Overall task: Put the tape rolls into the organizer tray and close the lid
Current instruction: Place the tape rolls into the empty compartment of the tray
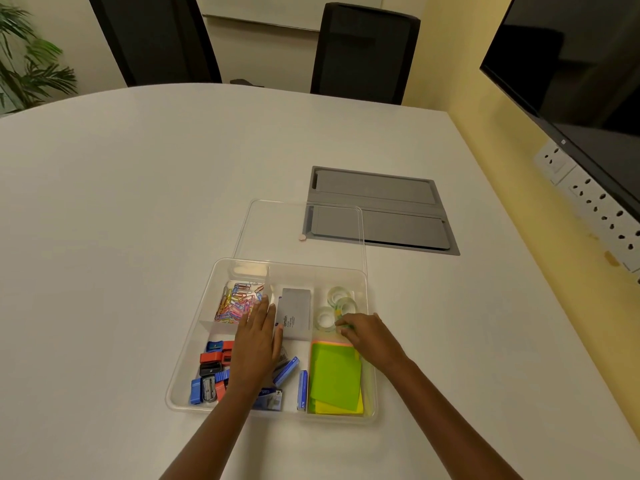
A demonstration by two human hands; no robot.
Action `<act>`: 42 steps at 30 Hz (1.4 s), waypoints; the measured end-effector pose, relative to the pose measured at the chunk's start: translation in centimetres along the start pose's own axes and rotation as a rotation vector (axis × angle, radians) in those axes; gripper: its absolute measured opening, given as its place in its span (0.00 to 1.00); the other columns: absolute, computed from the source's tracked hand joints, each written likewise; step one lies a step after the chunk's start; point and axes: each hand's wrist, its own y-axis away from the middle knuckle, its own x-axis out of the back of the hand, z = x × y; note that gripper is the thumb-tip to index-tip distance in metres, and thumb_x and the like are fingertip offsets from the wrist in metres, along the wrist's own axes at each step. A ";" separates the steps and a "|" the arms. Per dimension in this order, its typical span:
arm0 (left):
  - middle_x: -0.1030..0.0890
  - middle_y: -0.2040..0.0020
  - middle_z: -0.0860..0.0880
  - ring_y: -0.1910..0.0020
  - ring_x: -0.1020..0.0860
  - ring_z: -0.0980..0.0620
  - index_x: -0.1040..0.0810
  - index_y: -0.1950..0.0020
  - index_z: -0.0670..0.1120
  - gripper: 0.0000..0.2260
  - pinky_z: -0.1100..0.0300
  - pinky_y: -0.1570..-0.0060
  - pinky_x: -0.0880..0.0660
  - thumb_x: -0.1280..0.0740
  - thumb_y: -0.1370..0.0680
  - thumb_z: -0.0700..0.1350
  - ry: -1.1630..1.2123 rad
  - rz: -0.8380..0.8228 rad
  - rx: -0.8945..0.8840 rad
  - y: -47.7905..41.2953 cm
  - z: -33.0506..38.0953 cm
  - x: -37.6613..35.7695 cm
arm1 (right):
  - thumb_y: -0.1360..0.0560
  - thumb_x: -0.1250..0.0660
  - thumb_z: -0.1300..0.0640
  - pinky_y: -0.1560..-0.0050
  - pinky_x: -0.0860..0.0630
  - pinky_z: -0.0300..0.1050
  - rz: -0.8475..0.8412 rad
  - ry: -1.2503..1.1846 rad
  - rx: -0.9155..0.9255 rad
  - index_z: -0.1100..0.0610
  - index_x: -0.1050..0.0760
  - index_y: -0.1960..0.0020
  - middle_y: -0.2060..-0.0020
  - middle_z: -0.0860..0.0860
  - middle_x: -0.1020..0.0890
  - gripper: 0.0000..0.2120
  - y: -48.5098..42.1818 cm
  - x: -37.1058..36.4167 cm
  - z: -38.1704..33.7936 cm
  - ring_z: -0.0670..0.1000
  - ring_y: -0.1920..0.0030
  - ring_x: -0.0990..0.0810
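A white meeting table (138, 202) fills the room, chairs (363, 53) pushed in at its far edge and a screen (571, 64) on the wall to my right. The clear tray (188, 358) sits just before me, its lid (298, 233) lying flat directly beyond it, touching the far rim. My right hand (372, 336) is in the far-right compartment, fingertips pinched on a tape roll (343, 323) beside three other rolls (337, 296) already lying flat there. My left hand (256, 344) rests flat and relaxed across the middle divider, holding nothing. Paper clips (235, 303) fill the far-left bay, sharpeners (213, 372) the near-left, a grey box (294, 313) and staple packs (285, 372) the centre, sticky notes (336, 379) the near-right. I judge the lid comes next; it lies straight ahead, its long sides parallel to the tray's, about equally near either hand.
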 end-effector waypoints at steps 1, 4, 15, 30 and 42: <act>0.22 0.40 0.36 0.42 0.24 0.37 0.27 0.39 0.37 0.32 0.44 0.43 0.36 0.63 0.20 0.54 0.003 0.001 -0.001 0.0 0.0 0.0 | 0.23 0.39 0.57 0.29 0.39 0.57 0.026 -0.043 0.006 0.58 0.23 0.44 0.44 0.55 0.18 0.11 -0.1 0.0 0.0 0.55 0.42 0.22; 0.23 0.40 0.36 0.42 0.24 0.37 0.26 0.40 0.37 0.32 0.44 0.43 0.36 0.63 0.20 0.55 0.014 0.000 0.000 0.0 0.0 0.0 | 0.25 0.37 0.58 0.27 0.43 0.57 0.112 -0.112 -0.002 0.57 0.21 0.45 0.46 0.54 0.16 0.10 -0.4 -0.4 -0.8 0.54 0.44 0.21; 0.23 0.40 0.36 0.42 0.24 0.37 0.26 0.40 0.38 0.31 0.45 0.43 0.37 0.63 0.20 0.54 0.032 -0.013 0.005 0.0 0.1 0.2 | 0.24 0.39 0.58 0.31 0.38 0.52 0.105 -0.071 0.020 0.59 0.21 0.46 0.48 0.56 0.16 0.11 -0.6 -1.2 -2.4 0.55 0.45 0.21; 0.23 0.39 0.36 0.41 0.24 0.37 0.26 0.40 0.38 0.32 0.44 0.43 0.37 0.63 0.21 0.55 0.073 -0.002 0.003 0.1 0.2 0.3 | 0.28 0.34 0.66 0.55 0.28 0.34 0.055 -0.333 -0.074 0.66 0.20 0.49 0.49 0.62 0.17 0.09 -3.0 0.4 -2.5 0.48 0.54 0.23; 0.23 0.39 0.36 0.42 0.23 0.37 0.25 0.41 0.38 0.32 0.43 0.43 0.35 0.63 0.20 0.55 0.079 -0.006 0.014 0.0 0.1 0.2 | 0.29 0.41 0.72 0.51 0.25 0.44 0.102 -0.180 0.021 0.63 0.20 0.49 0.52 0.60 0.16 0.14 -3.1 -1.9 -2.0 0.51 0.54 0.21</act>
